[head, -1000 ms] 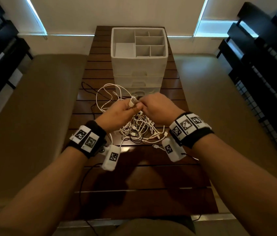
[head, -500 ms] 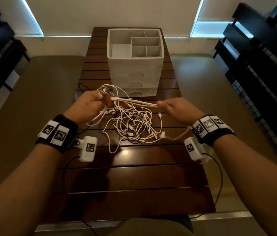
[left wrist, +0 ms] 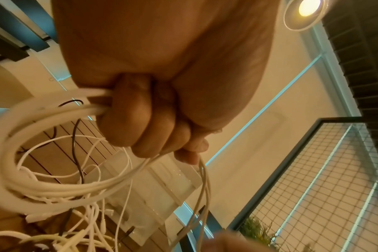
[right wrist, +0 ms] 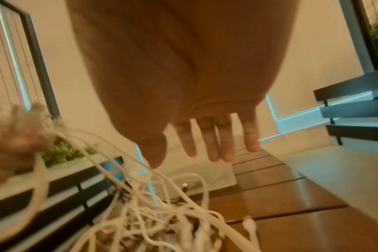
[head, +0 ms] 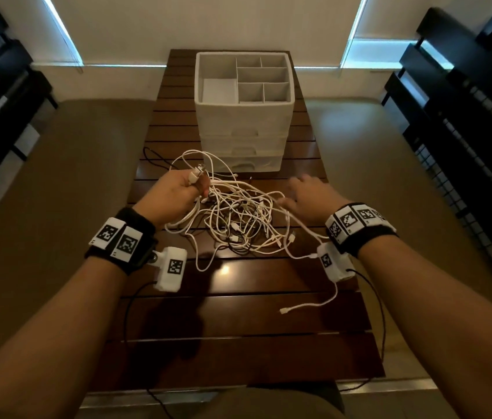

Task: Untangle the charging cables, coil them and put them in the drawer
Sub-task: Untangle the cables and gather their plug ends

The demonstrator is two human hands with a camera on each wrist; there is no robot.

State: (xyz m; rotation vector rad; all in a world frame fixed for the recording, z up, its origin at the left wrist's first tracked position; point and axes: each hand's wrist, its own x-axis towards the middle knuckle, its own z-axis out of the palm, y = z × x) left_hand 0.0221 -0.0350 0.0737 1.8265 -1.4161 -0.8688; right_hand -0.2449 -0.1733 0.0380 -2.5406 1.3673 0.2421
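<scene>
Dark slatted table [head: 238,322] under me, white cable tangle [head: 238,219] at mid-table, drawer unit [head: 243,116] beyond.

The only markings I can see are the black-and-white square codes on my wristbands [head: 116,238], with no words I can read. My left hand [head: 175,192] is fisted round several white strands, one plug poking above the knuckles (the wrist view shows the curl plainly). My right hand [head: 311,196] is spread flat, fingers straight; half a second ago it pinched a strand, now dropped, its end lying near me. The white drawers are shut.
</scene>
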